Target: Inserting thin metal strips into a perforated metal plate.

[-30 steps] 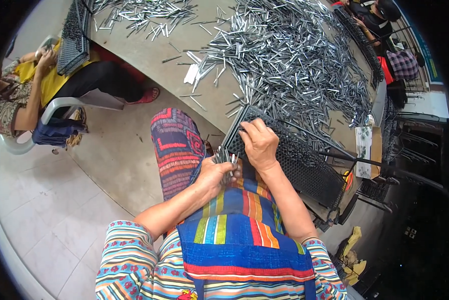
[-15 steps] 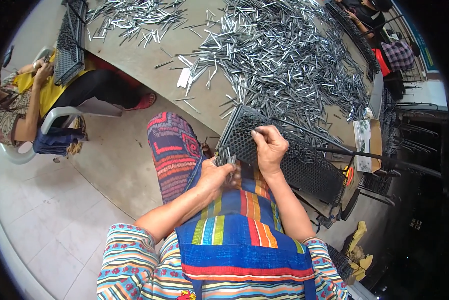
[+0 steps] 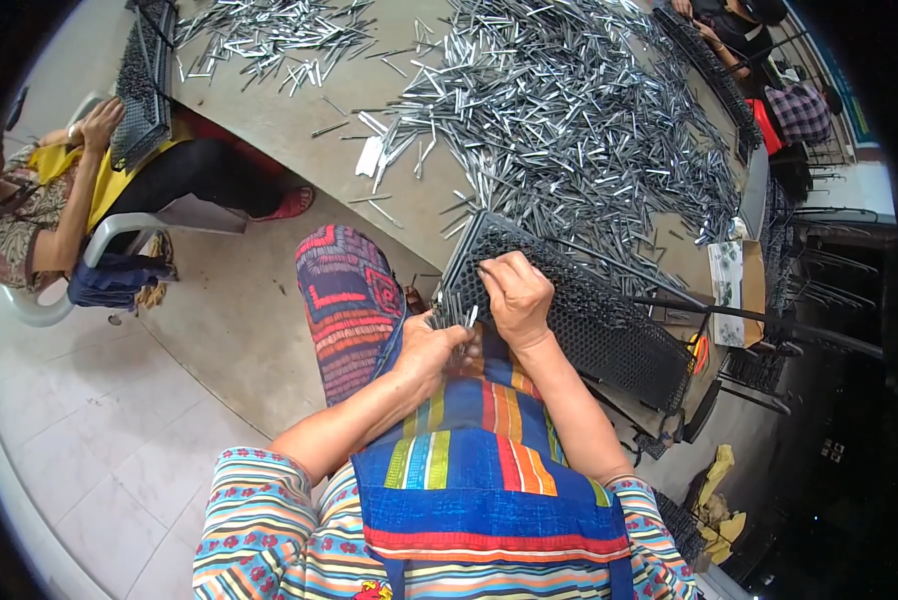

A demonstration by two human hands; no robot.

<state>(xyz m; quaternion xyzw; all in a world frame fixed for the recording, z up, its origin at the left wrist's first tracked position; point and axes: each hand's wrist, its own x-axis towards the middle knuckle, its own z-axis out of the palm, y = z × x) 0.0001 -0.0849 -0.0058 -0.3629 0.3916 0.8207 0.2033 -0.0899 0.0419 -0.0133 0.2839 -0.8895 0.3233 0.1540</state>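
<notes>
Head view, left hand [image 3: 429, 352]: curled around a bundle of slim metal pins [image 3: 450, 308], thumb across, with ends out past the fingers; low over the lap, just beside the near-left end of a black rack.
Right hand [image 3: 521, 298]: to the right of the left hand and a little forward, over that same end; thumb and forefinger drawn into a narrow pinch, other fingers folded; cannot tell if a pin is between the tips.
Black rack [image 3: 619, 355]: below the right hand and running off to its right; full of round holes, with dark upright bits in part of them.
Loose pins [image 3: 579, 120]: in a broad silver-and-dark heap on the tabletop [image 3: 279, 125], forward of both hands, beyond the rack.
Pin handling: probably light singly, stiff and slick, unlikely to break; apt to slip or cross over in a bunch.
Pin hold: likely best near one end, between thumb and fingertip, other end free; bundle best around the middle.
Paper slip [image 3: 369, 157]: white, forward-left of the left hand.
Cardboard box [image 3: 754, 285]: well to the right of the right hand.
Co-worker's hands [image 3: 99, 123]: far forward-left of the left hand, near another rack [image 3: 147, 90].
</notes>
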